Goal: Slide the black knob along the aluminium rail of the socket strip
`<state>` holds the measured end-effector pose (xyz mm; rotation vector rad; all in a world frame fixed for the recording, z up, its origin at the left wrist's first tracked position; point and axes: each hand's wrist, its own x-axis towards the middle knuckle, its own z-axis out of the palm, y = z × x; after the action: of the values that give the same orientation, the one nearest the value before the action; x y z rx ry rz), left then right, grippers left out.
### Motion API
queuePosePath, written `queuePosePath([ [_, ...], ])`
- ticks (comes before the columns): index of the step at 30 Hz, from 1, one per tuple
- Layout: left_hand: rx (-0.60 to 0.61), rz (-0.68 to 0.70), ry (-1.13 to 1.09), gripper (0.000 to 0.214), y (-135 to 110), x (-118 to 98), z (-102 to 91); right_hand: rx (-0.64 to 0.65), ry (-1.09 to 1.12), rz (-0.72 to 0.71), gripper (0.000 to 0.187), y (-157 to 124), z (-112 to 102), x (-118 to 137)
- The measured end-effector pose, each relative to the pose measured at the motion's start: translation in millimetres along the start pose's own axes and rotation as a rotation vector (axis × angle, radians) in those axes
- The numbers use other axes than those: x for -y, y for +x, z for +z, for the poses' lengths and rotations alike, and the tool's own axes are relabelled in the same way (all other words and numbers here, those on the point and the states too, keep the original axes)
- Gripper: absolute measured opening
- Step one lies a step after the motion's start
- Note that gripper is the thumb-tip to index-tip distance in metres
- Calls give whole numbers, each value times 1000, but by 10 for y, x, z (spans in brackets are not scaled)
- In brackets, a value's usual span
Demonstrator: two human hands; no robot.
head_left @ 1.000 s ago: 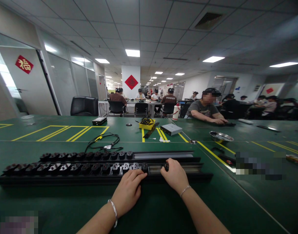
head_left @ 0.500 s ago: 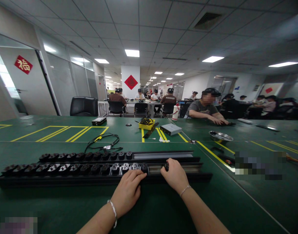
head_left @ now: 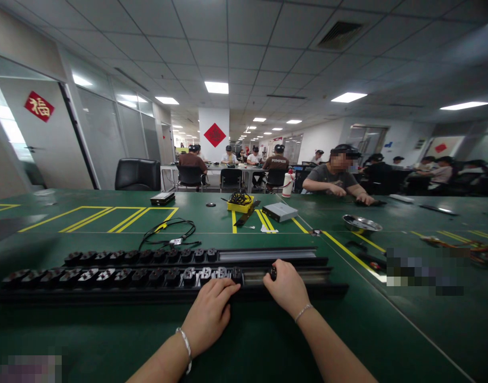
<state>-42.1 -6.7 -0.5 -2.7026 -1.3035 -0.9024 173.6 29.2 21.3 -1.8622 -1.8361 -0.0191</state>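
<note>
A long black rail (head_left: pixel 167 298) lies across the table before me, with a row of black socket modules (head_left: pixel 140 276) set in its channel. My left hand (head_left: pixel 212 311) is closed over the rail's front edge, its fingertips beside the last module of the row. Further right, my right hand (head_left: pixel 286 287) pinches a small black module (head_left: pixel 273 273) over the bare stretch of the channel. Most of that module is hidden by my fingers. Behind, a second black rail (head_left: pixel 267 255) holds a similar row of modules, its right part bare.
Beyond the rails lie a black cable (head_left: pixel 167 226), a yellow box (head_left: pixel 239 205) of wires, a grey box (head_left: pixel 281 211) and a metal bowl (head_left: pixel 362 224). Wires (head_left: pixel 463 243) lie at right. Across the table sits a co-worker (head_left: pixel 335 175).
Both my hands keep their places. The co-worker's hands have moved apart. A blurred grey shape has come in at the left edge, and more of the wires at right shows.
</note>
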Motion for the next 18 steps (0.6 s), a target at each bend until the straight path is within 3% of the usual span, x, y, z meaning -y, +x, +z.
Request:
queuePosePath([
  [18, -15, 5, 11, 53, 13, -16, -11, -37, -46, -12, 8, -8, 3, -9],
])
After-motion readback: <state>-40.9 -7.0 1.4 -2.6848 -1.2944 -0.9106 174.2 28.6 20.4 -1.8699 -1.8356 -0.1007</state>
